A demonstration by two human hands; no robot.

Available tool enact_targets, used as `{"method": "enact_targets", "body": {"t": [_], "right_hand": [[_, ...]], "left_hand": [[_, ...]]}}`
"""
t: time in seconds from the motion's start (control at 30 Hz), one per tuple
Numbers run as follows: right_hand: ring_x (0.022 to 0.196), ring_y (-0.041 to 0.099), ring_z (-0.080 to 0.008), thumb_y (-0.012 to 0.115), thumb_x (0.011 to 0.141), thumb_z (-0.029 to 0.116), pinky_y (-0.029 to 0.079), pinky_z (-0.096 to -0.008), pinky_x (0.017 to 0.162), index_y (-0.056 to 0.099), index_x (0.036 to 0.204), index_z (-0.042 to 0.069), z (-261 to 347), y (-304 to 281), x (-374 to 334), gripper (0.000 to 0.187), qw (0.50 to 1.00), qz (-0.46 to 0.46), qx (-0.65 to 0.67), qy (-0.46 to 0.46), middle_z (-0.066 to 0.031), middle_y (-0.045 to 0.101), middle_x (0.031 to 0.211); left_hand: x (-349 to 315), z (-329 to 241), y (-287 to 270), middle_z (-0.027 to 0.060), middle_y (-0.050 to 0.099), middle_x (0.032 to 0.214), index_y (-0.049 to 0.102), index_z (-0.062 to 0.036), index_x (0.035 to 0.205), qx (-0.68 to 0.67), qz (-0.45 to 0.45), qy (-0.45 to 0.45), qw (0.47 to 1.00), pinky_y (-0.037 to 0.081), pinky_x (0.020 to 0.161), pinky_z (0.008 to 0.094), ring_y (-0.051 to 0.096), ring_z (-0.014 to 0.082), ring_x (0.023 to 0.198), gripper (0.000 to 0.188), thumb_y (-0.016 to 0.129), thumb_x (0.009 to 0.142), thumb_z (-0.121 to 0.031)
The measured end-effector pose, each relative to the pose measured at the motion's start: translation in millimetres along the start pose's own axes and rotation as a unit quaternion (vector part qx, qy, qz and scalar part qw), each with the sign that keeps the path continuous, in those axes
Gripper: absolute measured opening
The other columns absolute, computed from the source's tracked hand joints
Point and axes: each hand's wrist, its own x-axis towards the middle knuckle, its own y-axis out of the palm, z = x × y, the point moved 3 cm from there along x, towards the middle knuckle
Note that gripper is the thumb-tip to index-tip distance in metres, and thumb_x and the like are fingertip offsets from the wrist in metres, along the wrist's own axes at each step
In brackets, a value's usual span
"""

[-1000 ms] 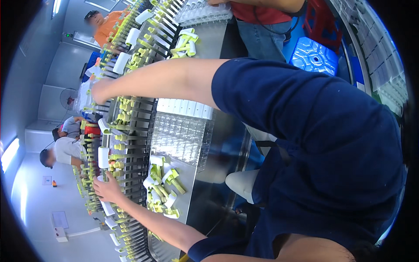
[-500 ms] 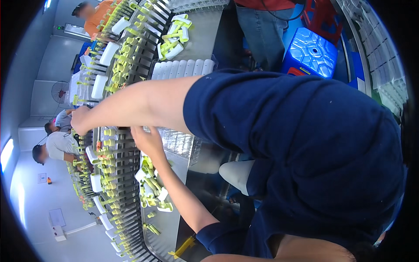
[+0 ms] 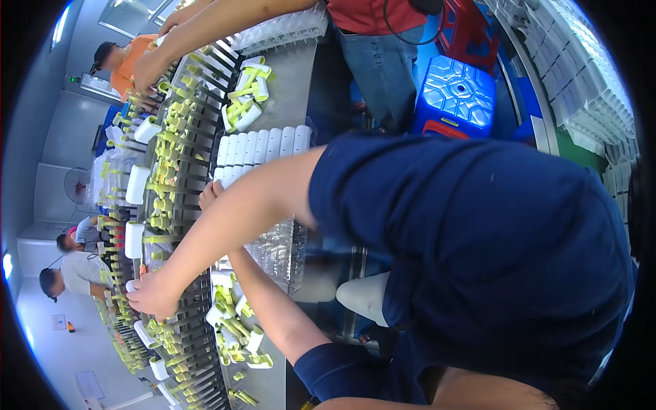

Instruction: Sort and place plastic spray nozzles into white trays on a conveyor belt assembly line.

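Note:
My right hand (image 3: 156,294) reaches over the slatted conveyor (image 3: 188,263), its fingers closed around a small white plastic piece (image 3: 130,286) that shows at the fingertips. Passing under my right forearm, my left hand (image 3: 210,195) has curled fingers at the near edge of a clear tray's row of white plastic cases (image 3: 263,145). What those fingers hold, if anything, is hidden. Yellow-green clips (image 3: 161,203) and white cases (image 3: 137,184) fill the holders along the conveyor. Beneath my arms lies a stack of clear plastic trays (image 3: 281,256).
Loose yellow-green and white parts (image 3: 236,328) lie on the metal ledge, with another pile (image 3: 247,92) farther up. A co-worker's arm (image 3: 198,34) stretches across the conveyor's top end. A blue stool (image 3: 456,96) stands behind, near stacked clear trays (image 3: 581,75). Other people work opposite.
My right hand has come down along the conveyor, and my left hand has moved up to the white cases. A co-worker's arm has entered at the top. The whole view has shifted.

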Motion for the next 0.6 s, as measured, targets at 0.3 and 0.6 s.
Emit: {"method": "enact_targets", "body": {"t": [0.3, 0.6], "right_hand": [[0.092, 0.061, -0.0306, 0.062, 0.087, 0.026, 0.049, -0.0436, 0.078, 0.061, 0.104, 0.006, -53, -197, -274, 0.026, 0.961, 0.156, -0.023, 0.226, -0.0131, 0.061, 0.095], [0.099, 0.058, -0.0289, 0.069, 0.083, 0.029, 0.043, -0.0412, 0.084, 0.064, 0.100, 0.008, -62, -188, -303, 0.028, 0.929, 0.290, -0.042, 0.225, -0.0101, 0.060, 0.100]], "left_hand": [[-2, -8, -4, 0.0172, 0.059, 0.097, 0.056, -0.0039, 0.107, -0.097, -0.040, 0.010, 0.994, 0.044, 0.080, 0.0410, 0.055, 0.0320, 0.087, 0.032, 0.061, 0.091, -0.031], [-14, -8, -34, 0.0282, 0.060, 0.104, 0.053, 0.0055, 0.116, -0.097, -0.139, -0.010, 0.985, 0.043, 0.082, 0.0483, 0.055, 0.0454, 0.097, 0.034, 0.042, 0.098, -0.022]]}}
